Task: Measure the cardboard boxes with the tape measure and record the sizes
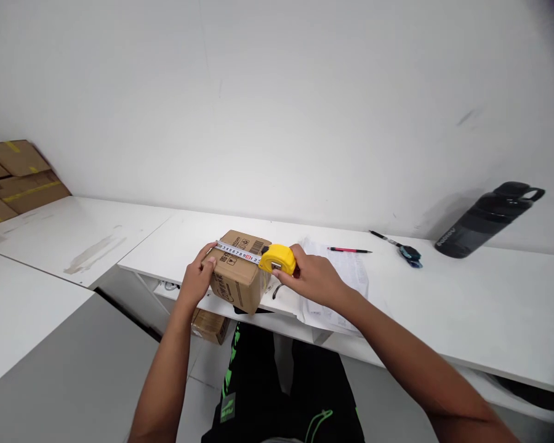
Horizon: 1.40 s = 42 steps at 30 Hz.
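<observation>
A small brown cardboard box (238, 280) sits at the front edge of the white table (466, 301). My left hand (196, 280) grips the box's left side, with the thumb pinning the end of a white measuring tape (237, 251) on the box top. My right hand (310, 275) is closed round a yellow tape measure case (277, 258) at the box's right top edge. The tape blade lies stretched across the top of the box between the two hands.
Printed paper sheets (348, 274) lie right of the box. Behind them are a red pen (349, 250), a black pen with a blue tag (399, 246) and a dark bottle (484, 219) lying on its side. Flattened cardboard boxes (13, 178) are stacked at far left. Another box (210, 326) sits under the table.
</observation>
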Available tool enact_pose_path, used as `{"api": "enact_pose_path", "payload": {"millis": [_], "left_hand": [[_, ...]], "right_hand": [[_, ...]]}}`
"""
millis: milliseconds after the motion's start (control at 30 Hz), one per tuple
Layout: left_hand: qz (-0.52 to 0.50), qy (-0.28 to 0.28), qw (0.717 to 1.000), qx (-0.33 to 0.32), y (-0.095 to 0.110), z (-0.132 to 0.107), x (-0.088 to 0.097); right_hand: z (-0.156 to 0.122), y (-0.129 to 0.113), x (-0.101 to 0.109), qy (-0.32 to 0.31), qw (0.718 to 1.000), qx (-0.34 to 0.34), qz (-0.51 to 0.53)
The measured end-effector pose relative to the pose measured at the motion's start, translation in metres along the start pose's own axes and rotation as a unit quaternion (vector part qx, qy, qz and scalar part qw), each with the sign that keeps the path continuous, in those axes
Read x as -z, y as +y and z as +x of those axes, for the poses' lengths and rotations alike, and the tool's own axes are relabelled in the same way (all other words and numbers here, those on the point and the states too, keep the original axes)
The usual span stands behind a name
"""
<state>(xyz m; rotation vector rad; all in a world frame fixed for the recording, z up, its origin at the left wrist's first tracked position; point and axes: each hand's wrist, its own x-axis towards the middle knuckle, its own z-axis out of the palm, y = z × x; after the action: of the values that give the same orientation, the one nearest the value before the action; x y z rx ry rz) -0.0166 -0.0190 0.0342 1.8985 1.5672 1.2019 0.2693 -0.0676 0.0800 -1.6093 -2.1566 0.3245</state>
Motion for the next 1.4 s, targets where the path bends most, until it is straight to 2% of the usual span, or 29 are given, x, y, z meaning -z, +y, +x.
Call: {"api": "enact_pose_path", "payload": {"millis": [100,200,333,467,567,667,733,800,900,1000,1067,1100,1167,1200,1233,1267,1300,1333,1400], "left_hand": [[-0.007,0.0,1.0,0.007,0.0,-0.002,-0.001],[-0.033,0.009,0.999,0.01,0.002,-0.005,-0.004],[-0.123,0.013,0.992,0.014,0.003,-0.004,-0.007],[-0.241,-0.002,0.97,0.033,0.0,0.008,-0.018],[-0.265,0.047,0.963,0.024,0.002,0.012,-0.033],[-0.229,0.112,0.967,0.027,0.008,0.005,-0.047],[-0.188,0.175,0.966,0.02,0.01,0.0,-0.055],[-0.139,0.245,0.96,0.002,0.013,0.001,-0.066],[-0.091,0.313,0.945,-0.011,0.019,0.023,-0.083],[-0.039,0.329,0.943,-0.016,0.033,0.049,-0.101],[-0.015,0.335,0.941,-0.051,0.05,0.049,-0.112],[-0.02,0.334,0.939,-0.078,0.059,0.041,-0.118],[-0.064,0.289,0.946,-0.135,0.078,0.007,-0.132],[-0.103,0.222,0.957,-0.155,0.086,-0.015,-0.14],[-0.135,0.1,0.973,-0.16,0.093,-0.039,-0.149],[-0.161,-0.045,0.974,-0.154,0.099,-0.062,-0.158],[-0.187,-0.193,0.953,-0.141,0.105,-0.082,-0.168],[-0.213,-0.309,0.918,-0.13,0.111,-0.098,-0.178],[-0.263,-0.458,0.842,-0.114,0.125,-0.112,-0.196]], "right_hand": [[0.0,0.0,0.001,-0.002,1.0,0.002,-0.005],[-0.014,0.01,-0.001,0.028,0.999,0.011,-0.009],[-0.046,0.03,-0.008,0.114,0.993,0.025,-0.002],[-0.078,0.044,-0.015,0.205,0.978,0.019,0.022],[-0.095,0.051,-0.016,0.249,0.966,-0.008,0.065],[-0.109,0.059,-0.013,0.276,0.952,-0.052,0.121],[-0.118,0.065,-0.012,0.287,0.935,-0.09,0.185],[-0.126,0.07,-0.014,0.303,0.902,-0.123,0.283],[-0.138,0.076,-0.023,0.324,0.816,-0.15,0.455],[-0.152,0.08,-0.037,0.309,0.721,-0.169,0.596],[-0.166,0.083,-0.048,0.293,0.67,-0.186,0.656],[-0.173,0.086,-0.054,0.284,0.65,-0.191,0.678],[-0.189,0.09,-0.066,0.266,0.621,-0.193,0.712],[-0.195,0.092,-0.072,0.254,0.607,-0.189,0.729],[-0.2,0.093,-0.079,0.242,0.593,-0.185,0.745],[-0.203,0.094,-0.084,0.23,0.578,-0.181,0.762],[-0.204,0.094,-0.089,0.218,0.562,-0.177,0.778],[-0.203,0.093,-0.094,0.202,0.55,-0.174,0.792],[-0.196,0.092,-0.098,0.151,0.551,-0.162,0.805]]}}
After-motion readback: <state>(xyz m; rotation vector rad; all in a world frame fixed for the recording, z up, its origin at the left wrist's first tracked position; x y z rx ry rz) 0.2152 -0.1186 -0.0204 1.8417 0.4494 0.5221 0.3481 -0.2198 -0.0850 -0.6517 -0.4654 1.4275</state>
